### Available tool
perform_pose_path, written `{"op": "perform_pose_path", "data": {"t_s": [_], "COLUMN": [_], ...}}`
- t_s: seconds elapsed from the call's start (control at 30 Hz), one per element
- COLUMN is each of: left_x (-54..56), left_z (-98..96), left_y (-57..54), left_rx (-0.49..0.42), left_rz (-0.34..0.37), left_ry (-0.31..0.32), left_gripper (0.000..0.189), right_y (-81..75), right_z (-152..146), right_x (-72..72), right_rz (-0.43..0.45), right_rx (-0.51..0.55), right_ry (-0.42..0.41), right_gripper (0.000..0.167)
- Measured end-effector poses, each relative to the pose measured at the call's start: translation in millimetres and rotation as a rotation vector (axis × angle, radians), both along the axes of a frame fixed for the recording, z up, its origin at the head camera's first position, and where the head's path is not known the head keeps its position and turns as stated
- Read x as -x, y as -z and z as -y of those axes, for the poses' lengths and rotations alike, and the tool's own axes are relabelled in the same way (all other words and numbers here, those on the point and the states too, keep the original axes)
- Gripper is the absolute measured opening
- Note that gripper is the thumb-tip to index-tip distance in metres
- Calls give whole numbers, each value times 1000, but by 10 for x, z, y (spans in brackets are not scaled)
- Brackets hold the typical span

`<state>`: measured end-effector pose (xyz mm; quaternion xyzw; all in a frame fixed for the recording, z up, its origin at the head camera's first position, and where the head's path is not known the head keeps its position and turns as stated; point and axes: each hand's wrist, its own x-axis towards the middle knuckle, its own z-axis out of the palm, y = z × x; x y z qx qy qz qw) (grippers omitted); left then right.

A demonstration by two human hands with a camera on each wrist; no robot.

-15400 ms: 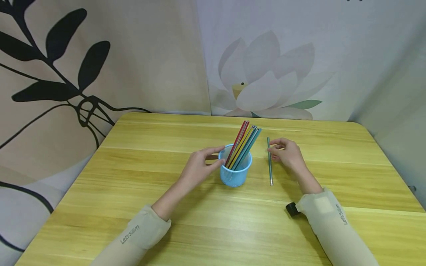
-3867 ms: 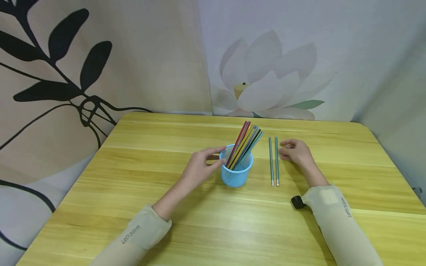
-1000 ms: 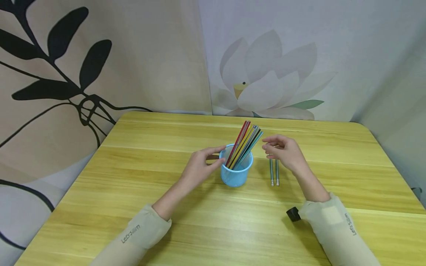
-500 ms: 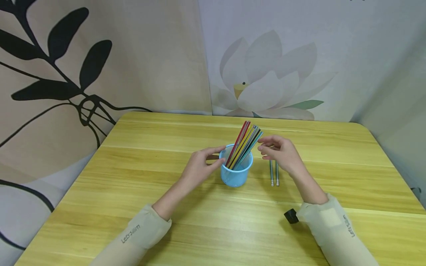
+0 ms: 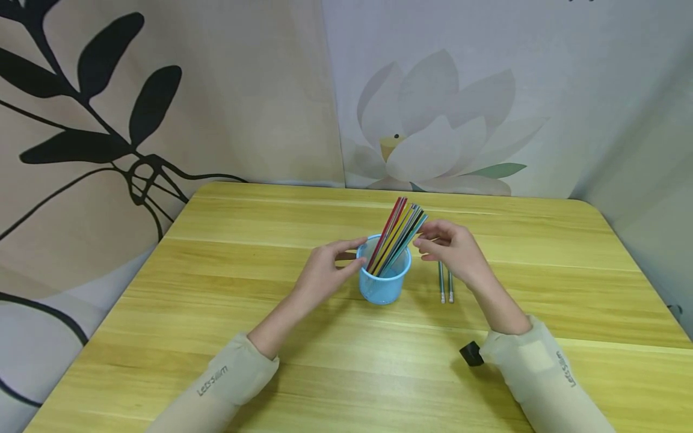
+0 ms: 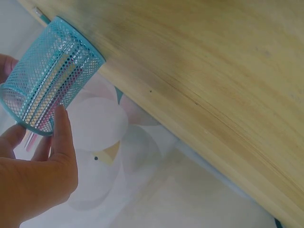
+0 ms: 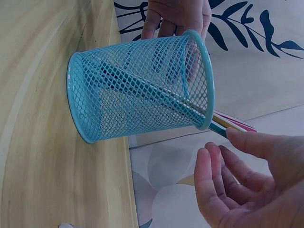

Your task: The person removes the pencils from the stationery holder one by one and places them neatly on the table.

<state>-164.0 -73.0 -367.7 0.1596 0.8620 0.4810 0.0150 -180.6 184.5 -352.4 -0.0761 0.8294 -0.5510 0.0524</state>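
My left hand (image 5: 329,266) holds the light blue mesh pencil cup (image 5: 381,291) at its left side, thumb and fingers at the rim. Red, yellow, black and green pencils (image 5: 391,236) lean to the right inside it. My right hand (image 5: 457,254) is at the cup's right, its loosely bent fingers beside the pencils' upper ends. In the right wrist view the thumb (image 7: 249,142) overlaps a green pencil (image 7: 218,129), and a gap shows between thumb and fingers. Two green pencils (image 5: 441,282) lie side by side on the table, their far ends hidden by the right hand.
The wooden table (image 5: 325,373) reaches back to a wall hanging (image 5: 260,108) printed with leaves and a pale flower. A black piece (image 5: 471,353) sticks out from the right sleeve cuff (image 5: 522,352).
My right hand has moved left over the last second, up to the pencils in the cup. Compared with the oldest frame, a second green pencil lies on the table. The left hand stays put.
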Motion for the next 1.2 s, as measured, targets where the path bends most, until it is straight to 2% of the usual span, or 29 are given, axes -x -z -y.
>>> {"op": "perform_pose_path", "data": {"t_s": [0.57, 1.2], "left_x": [0, 15], "left_z": [3, 6], "left_y": [2, 5], "left_rx": [5, 10], "left_rz": [4, 0], "left_ry": [-4, 7], "left_gripper": [40, 39], "right_y": [17, 2], "right_z": [76, 106], "right_x": [-2, 11], "right_rz": [-11, -21], "right_rx": [6, -10], "right_ry": [-9, 22], "right_gripper": [29, 26]}}
